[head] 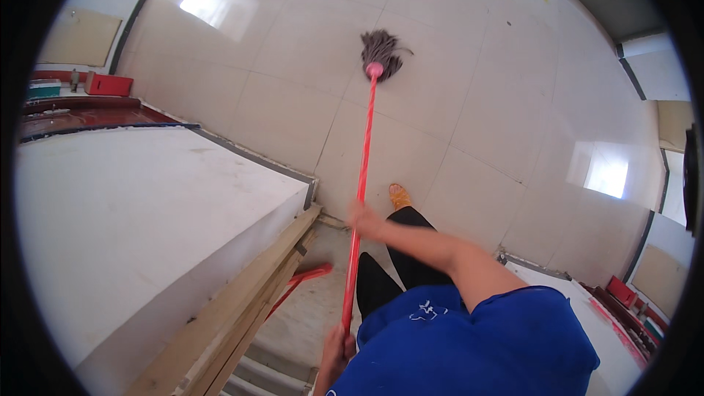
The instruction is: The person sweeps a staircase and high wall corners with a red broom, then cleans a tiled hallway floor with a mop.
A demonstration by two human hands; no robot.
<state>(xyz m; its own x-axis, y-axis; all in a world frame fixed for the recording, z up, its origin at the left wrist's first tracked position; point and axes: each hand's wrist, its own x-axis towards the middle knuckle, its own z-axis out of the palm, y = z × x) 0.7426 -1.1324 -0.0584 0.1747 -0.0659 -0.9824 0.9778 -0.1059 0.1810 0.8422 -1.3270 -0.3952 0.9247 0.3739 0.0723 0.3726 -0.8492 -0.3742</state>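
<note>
A string mop with a red striped handle (364, 168) slants across the middle of the view. Its grey strands (379, 47) rest on the tiled floor, below a pink collar (374, 70). My right hand (366, 221), slightly blurred, is wrapped around the handle partway down. Lower in the picture, my left hand (336, 345) grips the top end of the same handle, close to my left side. The left forearm is mostly out of view.
A wooden door frame (258, 280) and a white wall (165, 220) flank me on the left. Behind it lies a red tool-like object (311, 274) on the floor. Steps (264, 368) show below. A red box (109, 84) stands at the far left; another white wall (542, 275) is at right.
</note>
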